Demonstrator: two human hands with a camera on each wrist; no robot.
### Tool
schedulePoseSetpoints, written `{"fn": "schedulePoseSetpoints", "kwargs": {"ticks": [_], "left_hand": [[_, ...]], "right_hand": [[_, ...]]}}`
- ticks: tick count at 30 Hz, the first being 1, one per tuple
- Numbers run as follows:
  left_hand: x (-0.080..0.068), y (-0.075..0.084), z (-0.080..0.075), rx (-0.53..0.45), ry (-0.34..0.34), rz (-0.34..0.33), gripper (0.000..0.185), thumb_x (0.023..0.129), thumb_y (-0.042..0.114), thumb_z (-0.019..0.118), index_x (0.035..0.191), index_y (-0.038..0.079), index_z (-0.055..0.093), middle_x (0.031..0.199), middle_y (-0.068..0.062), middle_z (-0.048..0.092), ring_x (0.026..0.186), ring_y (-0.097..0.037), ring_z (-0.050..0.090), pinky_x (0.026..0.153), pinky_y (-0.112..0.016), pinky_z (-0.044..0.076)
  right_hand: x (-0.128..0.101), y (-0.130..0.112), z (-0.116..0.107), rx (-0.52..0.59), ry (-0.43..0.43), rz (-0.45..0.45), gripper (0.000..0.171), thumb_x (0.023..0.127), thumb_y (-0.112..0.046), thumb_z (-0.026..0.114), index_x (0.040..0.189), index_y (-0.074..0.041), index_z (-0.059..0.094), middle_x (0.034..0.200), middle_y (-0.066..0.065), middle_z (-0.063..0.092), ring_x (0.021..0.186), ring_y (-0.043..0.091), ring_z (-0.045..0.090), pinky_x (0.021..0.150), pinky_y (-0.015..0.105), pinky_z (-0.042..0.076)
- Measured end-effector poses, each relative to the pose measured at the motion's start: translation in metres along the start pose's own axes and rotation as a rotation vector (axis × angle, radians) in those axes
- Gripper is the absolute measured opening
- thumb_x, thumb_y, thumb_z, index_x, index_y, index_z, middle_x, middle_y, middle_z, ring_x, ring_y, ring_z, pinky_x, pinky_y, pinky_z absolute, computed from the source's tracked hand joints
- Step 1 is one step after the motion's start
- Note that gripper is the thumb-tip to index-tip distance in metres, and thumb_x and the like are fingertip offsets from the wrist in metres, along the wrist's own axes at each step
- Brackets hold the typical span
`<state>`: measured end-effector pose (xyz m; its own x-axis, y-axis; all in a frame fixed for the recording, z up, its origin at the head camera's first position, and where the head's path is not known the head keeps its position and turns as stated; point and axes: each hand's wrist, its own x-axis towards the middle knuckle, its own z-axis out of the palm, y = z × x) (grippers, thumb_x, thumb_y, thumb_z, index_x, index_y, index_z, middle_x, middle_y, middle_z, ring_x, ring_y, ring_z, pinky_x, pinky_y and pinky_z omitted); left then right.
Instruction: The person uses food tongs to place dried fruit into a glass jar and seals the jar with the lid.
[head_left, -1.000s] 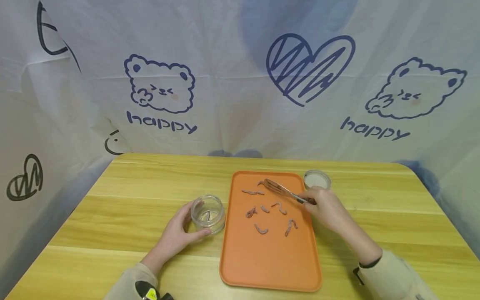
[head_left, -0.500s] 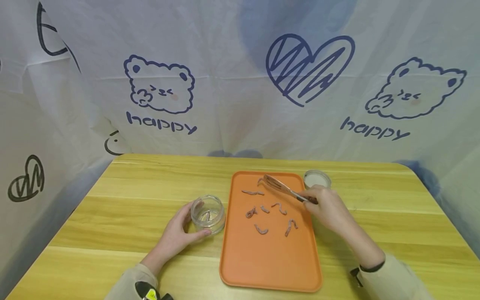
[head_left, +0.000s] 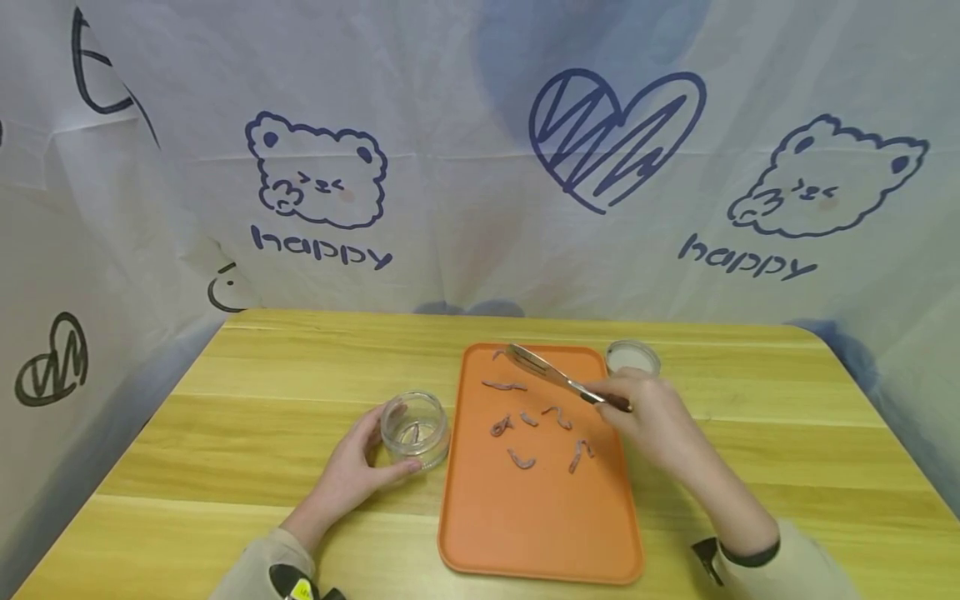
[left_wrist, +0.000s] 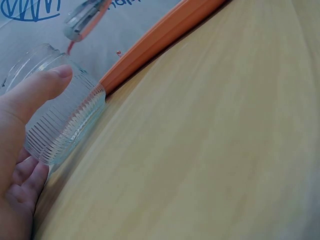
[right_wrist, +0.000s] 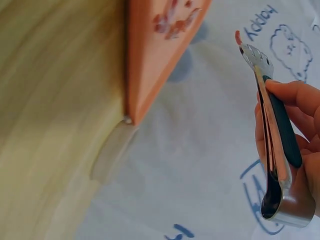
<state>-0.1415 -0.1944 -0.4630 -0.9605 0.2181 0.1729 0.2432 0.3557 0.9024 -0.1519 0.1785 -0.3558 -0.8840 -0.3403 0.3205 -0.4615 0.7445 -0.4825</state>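
My left hand (head_left: 356, 458) holds a clear glass jar (left_wrist: 65, 120) upright beside the tray, thumb on the near side and fingers around the far side. A thin dark strand (head_left: 417, 432) shows at the jar's bottom. My right hand (right_wrist: 300, 115) grips metal tongs (right_wrist: 272, 110) with dark handle grips. From the tongs' tips sticks out a reddish, worm-like strip (right_wrist: 238, 36), raised over the far left part of the orange tray (head_left: 540, 525). Several similar brownish-pink worm-like strips, such as a curved one (head_left: 521, 460), lie on the tray.
A round shallow lid (head_left: 632, 357), pale inside, sits at the tray's far right corner, partly behind my right hand. The wooden table (head_left: 225, 433) ends at a white cloth (head_left: 450, 208) printed with bears and hearts.
The tongs have moved up and left, carrying the worm-like strip off its spot on the tray. My left hand and the jar have stayed in place.
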Motion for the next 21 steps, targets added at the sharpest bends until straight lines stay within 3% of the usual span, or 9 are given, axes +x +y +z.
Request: {"fn": "schedulePoseSetpoints", "kwargs": {"ticks": [5,13,21], "left_hand": [[0.000,0.001,0.000,0.001,0.000,0.002,0.086,0.070,0.022,0.085,0.143,0.011,0.039,0.141,-0.010,0.048,0.131,-0.028,0.041,0.112,-0.037,0.028],[0.000,-0.001,0.000,0.000,0.001,0.003,0.087,0.070,0.023,0.086,0.143,0.010,0.039,0.141,-0.011,0.048,0.131,-0.029,0.041,0.112,-0.036,0.028],[0.000,0.000,0.000,0.005,0.000,0.005,0.089,0.069,0.022,0.086,0.143,0.009,0.038,0.140,-0.012,0.048,0.130,-0.030,0.042,0.111,-0.036,0.029]], "right_hand": [[-0.002,-0.016,-0.002,0.024,0.012,-0.056,0.025,0.077,0.006,0.072,0.101,-0.002,0.073,0.085,0.003,0.066,0.069,0.009,0.057,0.055,0.020,0.053],[-0.004,-0.037,0.000,0.087,-0.020,-0.091,0.027,0.080,0.005,0.071,0.104,-0.006,0.074,0.084,-0.002,0.062,0.069,0.007,0.050,0.052,0.019,0.048],[-0.003,-0.052,0.011,0.095,-0.058,-0.214,0.026,0.082,0.005,0.068,0.104,-0.006,0.073,0.086,-0.002,0.064,0.073,0.008,0.052,0.055,0.017,0.049]]}}
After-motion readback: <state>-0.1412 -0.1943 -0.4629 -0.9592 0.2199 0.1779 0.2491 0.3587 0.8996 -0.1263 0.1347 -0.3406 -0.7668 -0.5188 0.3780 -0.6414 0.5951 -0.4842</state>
